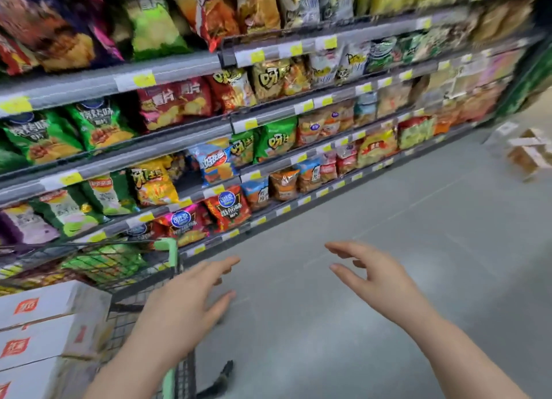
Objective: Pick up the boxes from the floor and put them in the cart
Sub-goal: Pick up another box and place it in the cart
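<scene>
White boxes with red labels [44,333] lie stacked in the wire cart [131,282] at the lower left; the cart has a green frame. More cardboard boxes [528,152] sit on the floor far off at the right edge, blurred. My left hand [191,303] hovers just right of the cart, fingers spread, holding nothing. My right hand [373,276] is out over the floor, fingers apart and empty. Both hands are far from the floor boxes.
Tall shelves of snack bags [227,124] run along the left side of the aisle. The grey floor [388,219] stretches between the cart and the far boxes. A dark cart wheel [224,371] shows near the bottom.
</scene>
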Tool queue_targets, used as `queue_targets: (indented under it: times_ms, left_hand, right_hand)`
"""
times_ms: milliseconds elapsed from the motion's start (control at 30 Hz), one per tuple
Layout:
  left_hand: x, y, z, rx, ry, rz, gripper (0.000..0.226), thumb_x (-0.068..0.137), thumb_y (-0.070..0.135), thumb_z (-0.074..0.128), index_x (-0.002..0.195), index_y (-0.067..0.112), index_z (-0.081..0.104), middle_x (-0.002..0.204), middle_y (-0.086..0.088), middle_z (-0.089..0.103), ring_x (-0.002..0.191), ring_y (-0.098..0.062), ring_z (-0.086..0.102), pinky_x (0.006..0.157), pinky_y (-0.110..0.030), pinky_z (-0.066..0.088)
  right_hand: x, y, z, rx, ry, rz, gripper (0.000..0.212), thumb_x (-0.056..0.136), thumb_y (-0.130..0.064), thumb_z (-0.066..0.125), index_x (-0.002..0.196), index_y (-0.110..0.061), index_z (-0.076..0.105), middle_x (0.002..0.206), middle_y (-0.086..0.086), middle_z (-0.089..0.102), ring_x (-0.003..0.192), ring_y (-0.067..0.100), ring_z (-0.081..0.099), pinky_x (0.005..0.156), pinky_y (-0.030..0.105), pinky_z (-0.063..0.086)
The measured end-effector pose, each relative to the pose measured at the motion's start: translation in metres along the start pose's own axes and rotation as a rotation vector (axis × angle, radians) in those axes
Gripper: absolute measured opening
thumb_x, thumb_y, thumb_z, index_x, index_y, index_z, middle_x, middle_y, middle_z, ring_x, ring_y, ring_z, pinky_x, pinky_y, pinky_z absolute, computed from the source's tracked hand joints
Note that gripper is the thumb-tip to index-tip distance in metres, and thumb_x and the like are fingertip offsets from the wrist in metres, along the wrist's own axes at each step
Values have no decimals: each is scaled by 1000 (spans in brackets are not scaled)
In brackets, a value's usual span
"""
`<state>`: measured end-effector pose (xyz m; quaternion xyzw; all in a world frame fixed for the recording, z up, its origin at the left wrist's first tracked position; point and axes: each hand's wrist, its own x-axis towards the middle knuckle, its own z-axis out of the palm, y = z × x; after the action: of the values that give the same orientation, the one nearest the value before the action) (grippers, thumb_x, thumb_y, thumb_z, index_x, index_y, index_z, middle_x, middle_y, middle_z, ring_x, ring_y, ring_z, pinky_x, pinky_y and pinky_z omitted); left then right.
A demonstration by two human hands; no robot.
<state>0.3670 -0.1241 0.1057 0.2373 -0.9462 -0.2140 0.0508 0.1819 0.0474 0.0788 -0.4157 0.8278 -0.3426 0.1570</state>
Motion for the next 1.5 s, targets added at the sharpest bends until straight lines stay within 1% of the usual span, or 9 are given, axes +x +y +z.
queue_targets:
  times_ms: [200,333,467,600,900,1067,1200,1367,1500]
  left_hand:
    - [66,55,16,-132,15,16,41,83,25,59,122,31,47,94,30,47,84,15,47,78,-13,40]
    - [122,85,38,-167,50,65,39,80,26,62,118,26,53,90,28,51,81,19,51,72,-2,37]
    - [183,118,64,-173,35,96,40,82,19,60,121,24,51,101,16,54,94,-3,53,84,-21,40]
    - [265,149,86,-133,-8,130,42,84,27,56,125,30,46,118,10,58,106,-9,54,93,-31,44]
    - [450,264,117,47,-135,345,44,89,36,45,131,39,32,135,21,41,123,-4,41,89,-27,42]
    - [509,326,152,-111,-283,370,57,69,58,42,123,42,43,117,28,46,113,5,46,96,-23,41]
    - [557,382,195,-83,-197,348,45,80,45,49,124,36,45,113,27,41,110,4,42,87,-16,33]
    - [607,478,236,-25,-113,240,41,85,31,54,125,34,44,125,18,47,119,-5,43,93,-25,38]
    - [651,556,263,47,-111,215,43,86,35,50,128,35,39,130,14,46,118,-11,44,94,-32,43]
  right_hand:
    - [8,54,-67,-20,85,32,30,85,-18,58,114,-24,58,98,-18,53,87,-5,48,75,-5,31]
    - [21,91,-102,-9,124,79,29,84,-16,59,112,-24,59,97,-20,56,92,-1,54,79,1,35]
    - [44,132,-142,-5,119,147,28,85,-15,57,111,-24,59,98,-20,57,97,5,55,88,19,40]
    - [97,177,-185,-38,127,168,28,85,-16,57,112,-25,58,97,-19,57,97,5,55,89,22,42]
    - [179,278,-302,-15,259,313,27,85,-16,56,111,-25,58,93,-29,52,95,4,55,89,21,40]
    - [197,352,-347,55,289,388,28,86,-16,56,112,-26,58,97,-16,57,95,6,54,88,17,38]
    - [214,432,-400,60,250,375,28,85,-16,57,112,-23,59,96,-16,58,95,8,55,88,21,40]
    - [223,523,-499,44,222,351,28,85,-17,56,112,-25,58,94,-23,56,97,6,55,88,23,42]
    - [228,588,-567,13,185,345,30,86,-19,56,115,-24,56,102,-13,59,102,9,55,90,22,41]
